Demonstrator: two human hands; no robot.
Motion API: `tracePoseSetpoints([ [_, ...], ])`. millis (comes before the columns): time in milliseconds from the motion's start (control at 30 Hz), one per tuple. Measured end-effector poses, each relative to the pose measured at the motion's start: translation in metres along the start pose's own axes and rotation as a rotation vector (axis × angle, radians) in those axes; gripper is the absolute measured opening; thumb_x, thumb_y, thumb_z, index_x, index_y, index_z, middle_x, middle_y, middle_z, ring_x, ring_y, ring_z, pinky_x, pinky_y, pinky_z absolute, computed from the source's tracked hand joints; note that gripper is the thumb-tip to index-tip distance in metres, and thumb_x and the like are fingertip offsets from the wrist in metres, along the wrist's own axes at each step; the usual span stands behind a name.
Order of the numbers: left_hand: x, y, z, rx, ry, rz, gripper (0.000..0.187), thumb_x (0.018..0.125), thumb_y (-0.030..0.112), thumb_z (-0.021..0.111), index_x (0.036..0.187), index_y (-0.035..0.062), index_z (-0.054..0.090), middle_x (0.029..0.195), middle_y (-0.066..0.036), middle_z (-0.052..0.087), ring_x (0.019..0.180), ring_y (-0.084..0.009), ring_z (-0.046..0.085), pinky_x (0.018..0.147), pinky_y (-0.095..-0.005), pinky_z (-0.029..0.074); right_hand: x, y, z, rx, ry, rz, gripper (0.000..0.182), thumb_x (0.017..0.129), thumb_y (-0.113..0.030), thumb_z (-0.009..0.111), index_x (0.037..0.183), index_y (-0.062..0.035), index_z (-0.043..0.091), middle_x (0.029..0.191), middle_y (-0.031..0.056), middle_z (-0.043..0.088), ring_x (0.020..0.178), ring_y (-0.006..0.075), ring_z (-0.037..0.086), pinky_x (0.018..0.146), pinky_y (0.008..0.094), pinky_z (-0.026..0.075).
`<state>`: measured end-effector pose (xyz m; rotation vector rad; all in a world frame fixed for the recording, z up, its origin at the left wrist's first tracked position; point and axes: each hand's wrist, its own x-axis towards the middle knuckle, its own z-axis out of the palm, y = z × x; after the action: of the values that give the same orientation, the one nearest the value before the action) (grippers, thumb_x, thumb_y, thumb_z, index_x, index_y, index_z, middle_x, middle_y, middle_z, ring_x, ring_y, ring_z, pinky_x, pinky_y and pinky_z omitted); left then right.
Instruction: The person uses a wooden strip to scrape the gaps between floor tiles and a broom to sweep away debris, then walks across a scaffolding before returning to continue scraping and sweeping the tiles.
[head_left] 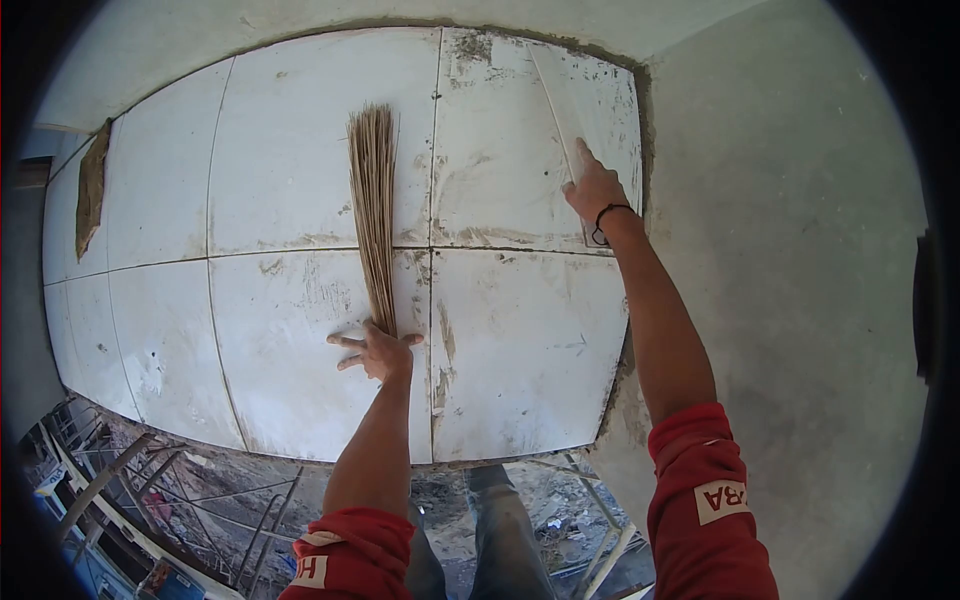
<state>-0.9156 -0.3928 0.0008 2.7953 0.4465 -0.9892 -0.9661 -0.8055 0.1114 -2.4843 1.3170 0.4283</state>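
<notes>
Spread over the lower end of a stick broom [373,200] is my left hand [378,352], its fingers apart on the white tiles [300,340]. The broom's bristles point away from me. My right hand [597,190], with a dark band at the wrist, is on a thin, pale, flat strip or panel [590,110] at the upper right of the tiles. One finger points forward along its edge; the other fingers are bent, and what lies beneath them is partly hidden.
A brown, jagged piece [92,190] lies on the tiles at the far left. Grey plastered walls [780,250] border the right and back. Below the front edge are metal poles [105,485], rubble and my legs. Dark grout lines and dirt smears mark the tiles.
</notes>
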Motion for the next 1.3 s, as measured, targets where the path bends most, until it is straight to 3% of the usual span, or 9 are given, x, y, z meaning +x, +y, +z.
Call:
tracePoseSetpoints([
  [300,-0.008,0.003,-0.007,-0.020,0.038,-0.002,0.086,0.056,0.031,0.109,0.127,0.0209,0.063,0.180,-0.026,-0.011,0.154,-0.0742,0.009,0.096,-0.0647,0.067,-0.005,-0.012,0.019,-0.004,-0.008,0.015,0.092,0.094,-0.026,0.069,0.174,-0.0204,0.025,0.127,0.0334,0.072,0.120,0.0482,0.072,0.107,0.0546,0.060],
  [367,-0.004,0.004,-0.008,0.007,-0.008,-0.009,0.101,0.055,0.035,0.110,0.141,0.0218,0.060,0.180,-0.027,-0.003,0.153,-0.0745,0.010,0.100,-0.0591,0.068,0.019,-0.022,0.010,0.056,0.020,-0.004,0.092,0.094,-0.025,0.068,0.175,-0.0213,0.024,0.127,0.0336,0.072,0.119,0.0485,0.072,0.106,0.0546,0.060],
  [400,0.000,0.004,-0.007,0.006,0.000,-0.010,0.101,0.055,0.035,0.110,0.141,0.0218,0.060,0.180,-0.027,-0.003,0.153,-0.0745,0.010,0.100,-0.0591,0.068,0.018,-0.029,0.011,0.072,0.013,-0.001,0.092,0.094,-0.025,0.067,0.175,-0.0202,0.023,0.126,0.0345,0.072,0.118,0.0472,0.073,0.105,0.0534,0.061],
  [467,0.000,0.000,-0.002,-0.009,-0.001,0.001,0.084,0.056,0.033,0.109,0.125,0.0199,0.063,0.180,-0.026,-0.012,0.153,-0.0754,0.009,0.098,-0.0639,0.067,-0.008,-0.039,0.021,0.034,-0.005,-0.004,0.092,0.094,-0.024,0.067,0.175,-0.0194,0.024,0.126,0.0347,0.072,0.118,0.0477,0.073,0.104,0.0535,0.061],
  [900,-0.011,0.007,-0.014,-0.042,-0.010,-0.022,0.087,0.057,0.035,0.109,0.129,0.0222,0.062,0.180,-0.025,-0.013,0.155,-0.0726,0.008,0.096,-0.0653,0.067,-0.021,-0.081,0.027,0.012,-0.044,0.013,0.092,0.094,-0.026,0.067,0.174,-0.0131,0.023,0.126,0.0309,0.074,0.116,0.0495,0.073,0.107,0.0537,0.059],
  [1033,-0.002,0.004,-0.002,-0.005,0.009,-0.023,0.086,0.057,0.034,0.109,0.128,0.0228,0.063,0.181,-0.024,-0.013,0.156,-0.0719,0.008,0.096,-0.0642,0.067,0.015,-0.089,0.025,0.087,-0.001,0.002,0.093,0.094,-0.026,0.067,0.175,-0.0142,0.022,0.124,0.0340,0.074,0.116,0.0503,0.073,0.109,0.0541,0.059],
  [1067,-0.002,0.002,-0.002,0.014,0.005,-0.027,0.085,0.057,0.034,0.109,0.128,0.0228,0.063,0.181,-0.023,-0.013,0.156,-0.0718,0.008,0.096,-0.0641,0.067,-0.002,-0.098,0.015,0.069,-0.059,0.037,0.091,0.098,-0.028,0.066,0.176,-0.0197,0.019,0.133,0.0313,0.070,0.120,0.0474,0.073,0.105,0.0531,0.061],
  [1167,-0.005,0.005,-0.007,-0.020,0.004,-0.030,0.083,0.058,0.034,0.109,0.127,0.0223,0.064,0.181,-0.023,-0.013,0.156,-0.0713,0.009,0.095,-0.0651,0.067,-0.034,-0.099,0.027,-0.031,-0.091,0.035,0.090,0.099,-0.027,0.066,0.175,-0.0207,0.020,0.133,0.0296,0.071,0.119,0.0473,0.073,0.104,0.0529,0.061],
  [1300,-0.008,0.005,-0.009,-0.016,0.016,-0.013,0.081,0.059,0.033,0.109,0.126,0.0214,0.064,0.181,-0.024,-0.013,0.156,-0.0712,0.011,0.095,-0.0662,0.067,0.003,-0.091,0.019,0.096,-0.059,0.052,0.089,0.099,-0.027,0.067,0.175,-0.0215,0.021,0.130,0.0345,0.071,0.118,0.0476,0.074,0.101,0.0543,0.062],
])
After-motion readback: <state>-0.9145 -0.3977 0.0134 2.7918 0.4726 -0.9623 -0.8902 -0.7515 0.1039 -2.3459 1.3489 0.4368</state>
